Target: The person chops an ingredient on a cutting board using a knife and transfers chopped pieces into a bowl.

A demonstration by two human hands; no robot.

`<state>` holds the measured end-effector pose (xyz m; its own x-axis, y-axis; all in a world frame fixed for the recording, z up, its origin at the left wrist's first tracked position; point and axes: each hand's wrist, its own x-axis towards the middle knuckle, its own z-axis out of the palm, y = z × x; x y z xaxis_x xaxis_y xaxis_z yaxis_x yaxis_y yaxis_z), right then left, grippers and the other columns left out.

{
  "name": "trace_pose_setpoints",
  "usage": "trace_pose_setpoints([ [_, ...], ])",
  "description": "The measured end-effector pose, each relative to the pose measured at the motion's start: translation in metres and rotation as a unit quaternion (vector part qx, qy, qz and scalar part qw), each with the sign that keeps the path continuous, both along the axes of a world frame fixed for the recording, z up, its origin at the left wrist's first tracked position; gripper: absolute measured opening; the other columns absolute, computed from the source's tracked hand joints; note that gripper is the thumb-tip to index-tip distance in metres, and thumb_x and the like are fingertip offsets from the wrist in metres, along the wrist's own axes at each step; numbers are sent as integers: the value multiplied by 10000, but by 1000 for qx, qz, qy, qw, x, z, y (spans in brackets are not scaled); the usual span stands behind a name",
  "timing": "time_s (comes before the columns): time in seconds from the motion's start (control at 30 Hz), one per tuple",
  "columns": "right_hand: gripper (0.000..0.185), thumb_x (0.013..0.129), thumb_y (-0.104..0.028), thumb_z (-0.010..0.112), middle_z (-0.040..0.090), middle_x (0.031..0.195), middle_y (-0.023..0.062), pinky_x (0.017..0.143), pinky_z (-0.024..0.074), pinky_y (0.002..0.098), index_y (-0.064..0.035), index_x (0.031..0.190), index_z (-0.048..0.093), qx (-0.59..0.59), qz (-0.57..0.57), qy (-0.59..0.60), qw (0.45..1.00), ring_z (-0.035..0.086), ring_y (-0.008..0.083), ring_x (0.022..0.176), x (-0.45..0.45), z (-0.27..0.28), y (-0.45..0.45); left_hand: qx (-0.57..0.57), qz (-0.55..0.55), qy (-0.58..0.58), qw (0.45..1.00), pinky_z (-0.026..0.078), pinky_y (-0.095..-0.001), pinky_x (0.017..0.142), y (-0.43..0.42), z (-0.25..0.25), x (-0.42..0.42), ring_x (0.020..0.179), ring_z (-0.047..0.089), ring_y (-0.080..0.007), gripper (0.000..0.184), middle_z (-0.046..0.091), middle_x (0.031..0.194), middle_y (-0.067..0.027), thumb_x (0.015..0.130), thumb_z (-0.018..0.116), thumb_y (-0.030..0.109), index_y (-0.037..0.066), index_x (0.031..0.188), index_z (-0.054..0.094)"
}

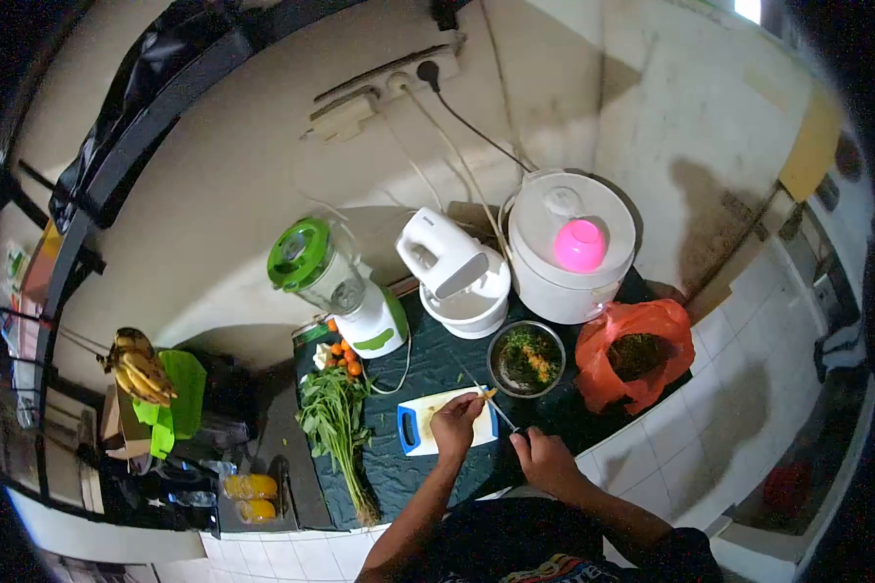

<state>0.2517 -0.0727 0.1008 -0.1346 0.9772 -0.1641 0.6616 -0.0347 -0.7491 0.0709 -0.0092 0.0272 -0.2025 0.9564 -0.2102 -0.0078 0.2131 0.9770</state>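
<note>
My left hand (460,425) is closed over the cutting board, pinching a small orange piece of carrot (489,394). My right hand (548,461) grips the dark handle of a knife (504,416), whose thin blade points up and left, close to the carrot piece. Beneath the left hand lies a white cutting board (428,435) with a blue edge. Just beyond the knife stands a metal bowl (560,340) holding chopped greens and orange bits. A bunch of leafy greens (332,413) lies left of the board.
At the back stand a green-lidded blender (374,325), a white stand mixer (443,255) and a white rice cooker (554,277) carrying a pink bowl (580,245). A red plastic bag (598,374) sits right of the metal bowl. Orange vegetables (348,358) lie near the blender; bananas (144,371) are farther left.
</note>
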Motion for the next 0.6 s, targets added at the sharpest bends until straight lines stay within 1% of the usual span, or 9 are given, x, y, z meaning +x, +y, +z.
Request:
trace_pose_setpoints([
  [0.07, 409, 985, -376, 504, 628, 687, 264, 600, 507, 563, 9, 863, 567, 8, -18, -16, 1000, 636, 464, 654, -1, 0, 5, -7, 7, -4, 1000, 529, -240, 747, 5, 5, 5, 809, 666, -133, 160, 715, 902, -84, 851, 732, 16, -60, 986, 695],
  [0.13, 418, 992, -380, 485, 636, 707, 269, 631, 516, 570, 15, 889, 570, -32, -17, -28, 999, 643, 467, 682, -2, 4, 8, 3, 1, -28, 1000, 530, -243, 737, 12, -5, 8, 806, 664, -136, 164, 717, 900, -86, 849, 735, 17, -60, 989, 698],
  [0.2, 416, 994, -382, 482, 637, 707, 265, 631, 518, 568, 15, 900, 568, -34, -17, -33, 999, 644, 465, 682, -2, 0, 12, 16, -6, -28, 999, 542, -256, 711, 17, -8, 11, 788, 674, -135, 201, 727, 909, -113, 864, 731, 78, -63, 1004, 697],
  [0.23, 416, 995, -384, 479, 639, 706, 262, 631, 520, 567, 14, 911, 565, -36, -12, -40, 998, 645, 463, 681, -2, -1, 14, 16, -10, -27, 999, 542, -256, 711, 19, -7, 13, 788, 674, -135, 201, 727, 909, -113, 864, 731, 78, -63, 1004, 697],
  [0.3, 416, 995, -387, 479, 641, 705, 259, 629, 523, 563, 13, 920, 564, -28, -21, -54, 998, 646, 461, 678, -2, -1, 17, -1, -22, 50, 999, 537, -253, 691, 24, -4, 14, 772, 668, -131, 216, 728, 900, -109, 846, 748, 89, -46, 1008, 703],
  [0.4, 441, 999, -403, 461, 638, 704, 263, 642, 523, 552, 23, 951, 562, -34, -28, -71, 996, 645, 464, 691, -1, 1, 24, 0, -33, 53, 998, 529, -258, 664, 30, 1, 17, 746, 657, -121, 223, 729, 883, -98, 826, 762, 104, -31, 997, 712],
  [0.47, 467, 1004, -415, 442, 633, 704, 269, 658, 520, 545, 35, 973, 561, -46, -29, -76, 996, 643, 468, 706, 1, 4, 27, -14, -40, 71, 997, 534, -258, 690, 34, 8, 20, 760, 663, -120, 205, 731, 880, -95, 840, 751, 93, -36, 994, 714],
  [0.53, 423, 1001, -392, 461, 646, 690, 256, 605, 542, 533, 12, 920, 559, -6, -35, -96, 995, 659, 434, 652, 3, 6, 30, -31, -46, 89, 994, 538, -258, 716, 38, 9, 23, 773, 669, -118, 187, 732, 877, -93, 854, 740, 81, -42, 992, 715],
  [0.6, 423, 1001, -392, 459, 647, 690, 253, 603, 543, 530, 11, 919, 558, -18, -28, -110, 993, 661, 429, 650, 5, 5, 33, -42, -51, 146, 987, 543, -264, 701, 41, 6, 26, 758, 682, -126, 174, 737, 851, -108, 855, 733, 80, -46, 975, 719],
])
